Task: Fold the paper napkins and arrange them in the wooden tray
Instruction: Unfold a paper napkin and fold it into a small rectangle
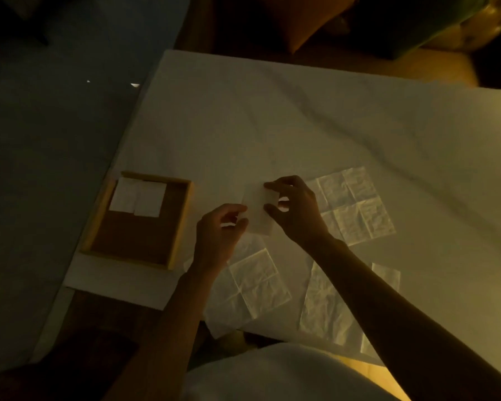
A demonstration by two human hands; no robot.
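A folded white napkin is held just above the table between both hands. My left hand pinches its lower left edge. My right hand grips its right side with thumb and fingers. To the left sits the wooden tray, with two folded napkins lying side by side in its far end. Three unfolded napkins lie flat on the white cloth: one behind my right hand, one under my left forearm, one near the front edge.
The white tablecloth covers the table, creased towards the right. The table's left edge runs just beside the tray, with dark floor beyond it. Cushioned seating stands behind the far edge. The light is dim.
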